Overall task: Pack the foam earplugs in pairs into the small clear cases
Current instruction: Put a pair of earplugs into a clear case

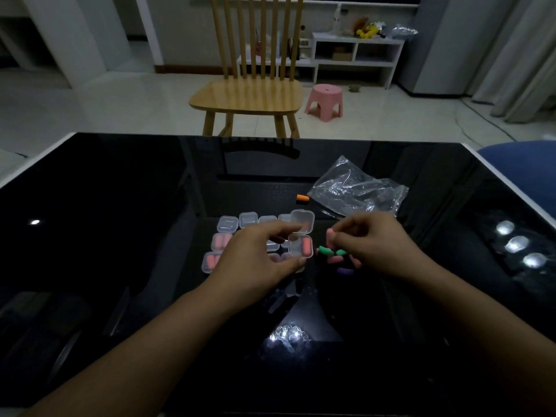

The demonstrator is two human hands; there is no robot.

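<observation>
On the black worktop (120, 236), the left hand (258, 260) holds an open case (301, 246) between thumb and fingers; one pink earplug lies inside, its lid raised. The right hand (376, 245) pinches a pink plug (330, 236) just above loose green, pink and purple plugs (326, 251). Closed cases (227, 224) sit in rows behind the left hand. Farther off, an orange plug (302, 199) lies beside a clear bag (358, 188).

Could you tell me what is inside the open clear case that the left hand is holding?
One pink earplug lies inside the open case, along its right side. The left hand hides the case's near edge.
</observation>
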